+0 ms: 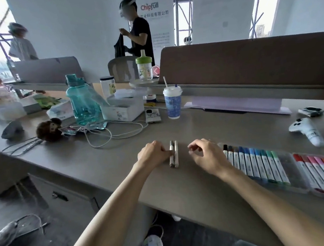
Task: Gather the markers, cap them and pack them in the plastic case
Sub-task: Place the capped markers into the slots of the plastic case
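Desk scene, read from left to right. A brown plush toy point(49, 129) lies at the far left of the grey desk point(121, 165), with a teal water bottle point(83, 102) standing behind it and a white cable point(107, 134) looped in front of the bottle. A paper cup with a straw point(173, 104) stands further back, near the desk's middle.

The left hand point(153, 154) rests on the desk with its fingers curled, their tips touching the left one of two loose markers point(173, 154). Whether it pinches that marker cannot be told. The two markers lie side by side, touching, between the hands. The right hand point(207, 154) is just right of them, its fingers loosely curled and holding nothing.

Beside the right wrist lies the open plastic case point(290, 163). Its left tray holds a row of black, grey, blue and green capped markers point(258, 163); its right tray holds red, pink and orange ones point(322, 171). A white game controller point(306, 129) lies behind the case.
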### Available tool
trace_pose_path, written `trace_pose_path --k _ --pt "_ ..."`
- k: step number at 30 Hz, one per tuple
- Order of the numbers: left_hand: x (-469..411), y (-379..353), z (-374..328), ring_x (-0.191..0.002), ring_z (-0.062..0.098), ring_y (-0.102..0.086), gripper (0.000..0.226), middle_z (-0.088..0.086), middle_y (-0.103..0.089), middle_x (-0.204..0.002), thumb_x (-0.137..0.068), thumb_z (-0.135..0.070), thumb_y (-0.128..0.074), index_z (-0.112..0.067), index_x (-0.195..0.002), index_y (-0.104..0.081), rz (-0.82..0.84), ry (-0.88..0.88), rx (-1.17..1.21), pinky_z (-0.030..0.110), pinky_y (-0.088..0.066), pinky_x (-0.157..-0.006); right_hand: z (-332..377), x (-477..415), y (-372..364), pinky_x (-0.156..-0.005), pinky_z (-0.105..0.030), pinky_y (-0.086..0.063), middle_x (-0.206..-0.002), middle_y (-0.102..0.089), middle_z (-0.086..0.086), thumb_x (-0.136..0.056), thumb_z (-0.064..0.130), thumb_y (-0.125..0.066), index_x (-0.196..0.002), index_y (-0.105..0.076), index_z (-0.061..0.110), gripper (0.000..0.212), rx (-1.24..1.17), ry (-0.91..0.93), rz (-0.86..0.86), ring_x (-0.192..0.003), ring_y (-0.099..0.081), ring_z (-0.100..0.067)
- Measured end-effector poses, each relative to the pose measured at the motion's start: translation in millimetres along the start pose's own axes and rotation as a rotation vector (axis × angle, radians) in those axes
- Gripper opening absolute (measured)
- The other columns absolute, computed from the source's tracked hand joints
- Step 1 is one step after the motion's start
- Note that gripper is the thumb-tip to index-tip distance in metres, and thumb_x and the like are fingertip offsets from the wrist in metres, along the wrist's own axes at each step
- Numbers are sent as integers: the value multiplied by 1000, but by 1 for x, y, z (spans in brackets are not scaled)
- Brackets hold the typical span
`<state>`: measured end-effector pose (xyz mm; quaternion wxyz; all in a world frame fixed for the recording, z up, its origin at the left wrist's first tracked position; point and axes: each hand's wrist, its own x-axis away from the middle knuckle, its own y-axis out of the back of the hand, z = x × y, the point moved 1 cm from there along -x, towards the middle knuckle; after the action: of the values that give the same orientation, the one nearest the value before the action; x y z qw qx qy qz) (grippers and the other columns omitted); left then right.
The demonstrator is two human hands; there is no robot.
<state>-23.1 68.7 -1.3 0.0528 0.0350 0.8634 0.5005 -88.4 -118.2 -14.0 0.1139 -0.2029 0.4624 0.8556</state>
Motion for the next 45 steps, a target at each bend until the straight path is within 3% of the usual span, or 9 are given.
trace_pose_path --k 6,9,13,18,28,36,39,41,45 --pt "-19 9 -11 -100 32 -63 43 10 -66 -107 -78 -48 -64 -14 -105 -65 69 42 -170 30 -44 -72 -8 0 -1 -84 -34 -49 -95 -67 2 -89 25 -65 -102 -70 19 15 -25 13 6 -91 -59 -16" --pt "-19 12 -17 -91 30 -64 42 8 -63 -90 -79 -50 -63 -12 -98 -63 84 42 -151 29 -45 -70 -9 2 -2 -83 -35 -50 -94 -67 2 -90 26 -65 -102 -70 19 15 -17 13 8 -90 -59 -16" --pt "-7 7 8 -51 20 -53 30 5 -58 -57 -82 -38 -64 -14 -65 -63 79 16 414 24 -42 -50 -7 4 -2 -82 -33 -50 -91 -67 4 -88 23 -67 -98 -71 19 11 -17 23 -10 -87 -61 -15" --pt "26 7 36 -55 13 -54 10 13 -64 -70 -87 -22 -63 -18 -78 -64 -207 -74 934 26 -42 -42 8 -4 -2 -72 -22 -47 -90 -67 10 -89 25 -65 -94 -69 24 7 -61 -38 10 -81 -62 -7" --pt "19 2 34 -56 11 -56 6 0 -73 -79 -88 -12 -58 -14 -91 -64 -185 -128 964 30 -48 -44 18 -53 -28 -77 -34 -54 -90 -71 4 -82 48 -66 -83 -66 25 23 111 -300 135 -84 -65 -18" --pt "19 2 38 -60 13 -59 5 9 -73 -84 -89 -15 -65 -14 -93 -62 -138 -115 1015 26 -46 -43 27 -64 -32 -56 -28 -43 -66 -64 -2 -74 49 -66 -66 -65 12 39 276 -370 317 -62 -61 -19" --pt "22 3 38 -63 18 -62 4 9 -72 -85 -89 -15 -65 -15 -90 -62 -123 -110 1016 27 -47 -45 27 -64 -23 -49 -29 -26 -50 -46 1 -76 48 -66 -49 -46 17 46 188 -430 342 -49 -43 -18" --pt "25 5 37 -63 18 -63 5 9 -71 -85 -90 -15 -65 -14 -89 -60 -121 -98 1030 27 -48 -46 22 -61 -16 -49 -28 -30 -49 -55 0 -77 45 -67 -49 -51 17 42 -52 -457 317 -48 -44 -17" --pt "35 12 24 -61 16 -64 12 10 -71 -88 -91 -16 -64 -5 -97 -62 -86 -63 1092 30 -51 -49 20 -37 16 -43 -16 -35 -67 -73 -1 -90 20 -66 -80 -66 6 17 -654 -403 174 -49 -50 -7"
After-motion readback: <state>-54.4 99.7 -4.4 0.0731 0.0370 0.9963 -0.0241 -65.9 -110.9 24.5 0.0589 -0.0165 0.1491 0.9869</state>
